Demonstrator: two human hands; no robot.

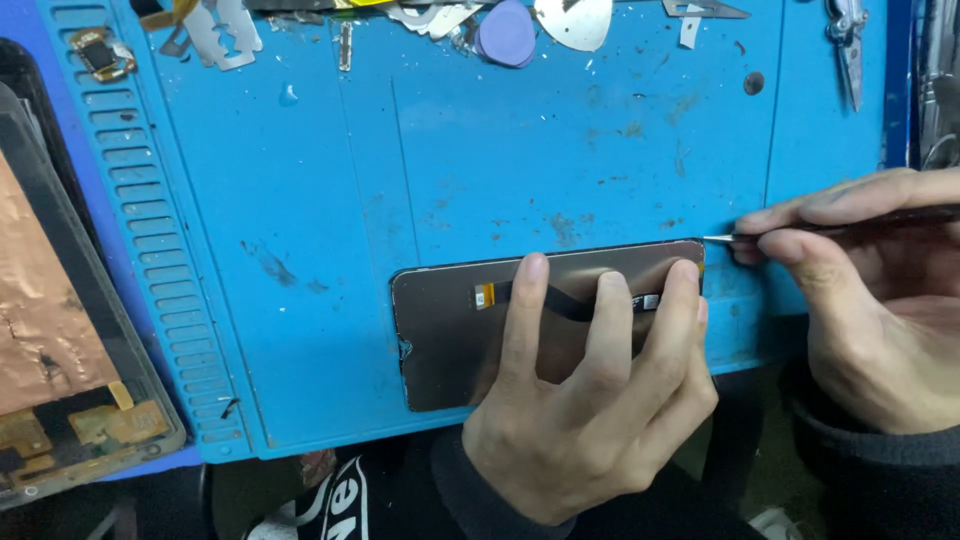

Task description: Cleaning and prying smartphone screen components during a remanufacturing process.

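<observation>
Your left hand (590,400) sat lowest in the frame, bottom center, fingers spread flat and pressing down on the phone screen (450,340), not gripping anything. The screen lay face down near the front edge of the blue mat (330,200), long axis running left to right, black ribbon cable (560,300) across its back. Your right hand (880,300), at the right edge, was pinched shut on tweezers (725,238), the tip touching the screen's upper right corner, so that hand was nearer to it. Scrap metal bits (230,35) sat along the top.
</observation>
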